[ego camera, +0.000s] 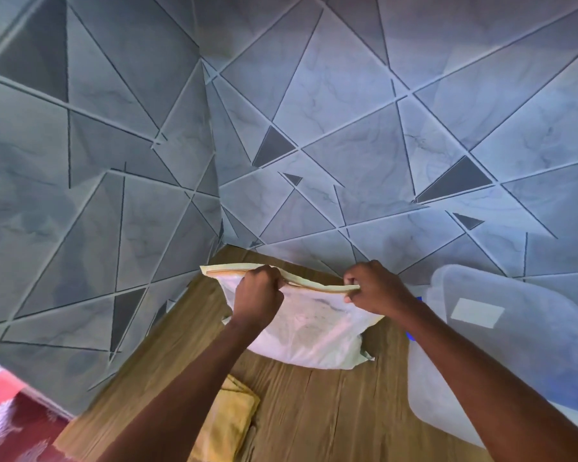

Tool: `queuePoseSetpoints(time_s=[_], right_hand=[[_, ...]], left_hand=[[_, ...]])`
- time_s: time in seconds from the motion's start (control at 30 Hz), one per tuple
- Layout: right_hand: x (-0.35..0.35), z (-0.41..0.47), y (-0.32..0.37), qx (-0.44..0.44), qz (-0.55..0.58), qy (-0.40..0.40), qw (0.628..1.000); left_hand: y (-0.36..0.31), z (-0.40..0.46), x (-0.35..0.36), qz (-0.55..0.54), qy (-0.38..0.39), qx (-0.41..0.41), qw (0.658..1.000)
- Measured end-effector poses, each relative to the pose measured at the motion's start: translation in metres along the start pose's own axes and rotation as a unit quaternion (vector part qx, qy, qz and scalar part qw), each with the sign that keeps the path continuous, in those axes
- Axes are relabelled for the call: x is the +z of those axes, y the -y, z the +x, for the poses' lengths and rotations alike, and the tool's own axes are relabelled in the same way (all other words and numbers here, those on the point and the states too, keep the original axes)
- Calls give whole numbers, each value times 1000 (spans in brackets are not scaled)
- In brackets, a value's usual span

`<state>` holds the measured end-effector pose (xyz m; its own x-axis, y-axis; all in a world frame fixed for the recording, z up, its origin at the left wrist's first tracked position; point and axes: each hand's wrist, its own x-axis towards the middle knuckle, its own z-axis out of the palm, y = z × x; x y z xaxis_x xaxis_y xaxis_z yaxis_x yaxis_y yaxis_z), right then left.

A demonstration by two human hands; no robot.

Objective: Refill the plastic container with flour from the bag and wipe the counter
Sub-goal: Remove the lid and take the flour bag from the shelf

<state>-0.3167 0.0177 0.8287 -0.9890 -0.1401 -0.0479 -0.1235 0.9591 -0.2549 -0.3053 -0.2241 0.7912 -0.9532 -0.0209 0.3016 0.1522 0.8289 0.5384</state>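
Note:
A translucent zip-top bag of white flour stands on the wooden counter near the wall corner. My left hand pinches the bag's top strip near its middle. My right hand pinches the same strip at its right end. The strip looks pulled taut between them. A large clear plastic container stands to the right of the bag, partly behind my right forearm. Its translucent lid, with a pale label, leans over it. A folded yellow cloth lies on the counter beneath my left forearm.
Grey geometric-patterned walls close in the counter at the back and left. A red patterned surface shows at the lower left, beyond the counter's edge. A small blue thing peeks out behind my right wrist.

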Motion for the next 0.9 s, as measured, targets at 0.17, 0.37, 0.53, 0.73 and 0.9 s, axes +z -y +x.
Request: queuePoseSetpoints(time_s=[0.17, 0.37, 0.53, 0.73, 0.9], right_hand=[[7, 7, 64, -91, -48, 12, 995], [13, 16, 88, -72, -73, -7, 995], [10, 18, 76, -26, -53, 11, 998], [12, 23, 99, -26, -90, 43, 995], [30, 36, 127, -36, -58, 84, 994]], left_hand=[[-4, -5, 2, -31, -2, 39, 999], [22, 2, -14, -33, -36, -7, 999], [71, 19, -49, -27, -96, -123, 987], [111, 17, -71, -53, -119, -99, 986], [116, 12, -66, -88, -149, -42, 984]])
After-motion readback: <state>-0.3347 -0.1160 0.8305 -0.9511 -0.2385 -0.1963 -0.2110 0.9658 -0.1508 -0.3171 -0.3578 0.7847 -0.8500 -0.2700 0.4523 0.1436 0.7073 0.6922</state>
